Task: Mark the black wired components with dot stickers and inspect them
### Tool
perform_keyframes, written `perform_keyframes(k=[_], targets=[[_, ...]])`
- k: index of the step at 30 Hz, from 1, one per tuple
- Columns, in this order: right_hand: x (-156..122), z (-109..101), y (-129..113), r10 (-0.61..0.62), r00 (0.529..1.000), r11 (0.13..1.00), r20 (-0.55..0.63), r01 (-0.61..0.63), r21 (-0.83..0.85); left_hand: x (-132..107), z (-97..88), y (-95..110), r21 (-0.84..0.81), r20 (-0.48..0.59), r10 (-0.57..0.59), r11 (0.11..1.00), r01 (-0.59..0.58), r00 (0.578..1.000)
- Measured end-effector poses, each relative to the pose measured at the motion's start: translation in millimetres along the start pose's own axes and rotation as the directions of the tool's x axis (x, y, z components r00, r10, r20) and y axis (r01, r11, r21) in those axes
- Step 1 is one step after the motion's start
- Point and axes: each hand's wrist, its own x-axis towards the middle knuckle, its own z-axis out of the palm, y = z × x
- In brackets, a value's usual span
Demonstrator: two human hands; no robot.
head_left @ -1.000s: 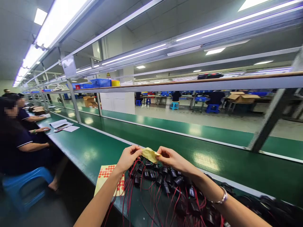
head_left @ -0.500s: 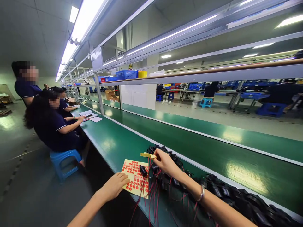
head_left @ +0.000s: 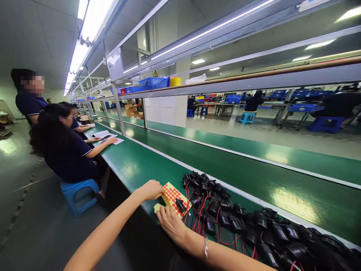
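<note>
My left hand (head_left: 152, 189) pinches the left edge of a yellow sticker sheet (head_left: 170, 191) with rows of round red stickers. My right hand (head_left: 171, 224) lies across the sheet's near side, fingers bent, with a bit of yellow paper (head_left: 157, 206) poking out by its fingertips. Whether that bit is a corner of the sheet or a separate strip, I cannot tell. On the sheet rests a small black cylindrical part (head_left: 180, 205) with red wires. Right of the sheet, many similar black parts (head_left: 210, 224) with red and dark wires lie heaped.
The green bench (head_left: 132, 165) runs away to the left, where a seated person (head_left: 67, 150) handles papers (head_left: 104, 136). Another person (head_left: 29, 99) stands behind. A blue stool (head_left: 80, 186) is beside the bench. Above, a shelf carries blue baskets (head_left: 154, 82).
My right hand has come down from above the parts to the sheet's near side. My left hand has moved up along the sheet, which has shifted right and turned. The seated person's hand reaches farther.
</note>
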Motion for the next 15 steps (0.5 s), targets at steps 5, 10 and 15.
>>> perform_keyframes(k=[5, 10, 15], targets=[[28, 9, -24, 0.226, 0.965, 0.971, 0.131, -0.212, -0.113, -22, 0.3, 12, 0.008, 0.128, -0.013, 1.0, 0.012, 0.992], [-11, -23, -14, 0.126, 0.959, 0.992, 0.254, -0.122, -0.028, -56, 4.9, 30, 0.003, 0.189, -0.052, 0.999, 0.052, 0.981], [-99, -90, 32, 0.133, 0.968, 0.98, 0.211, -0.161, 0.121, -57, 1.9, 47, 0.03, 0.22, -0.16, 0.987, 0.157, 0.962]])
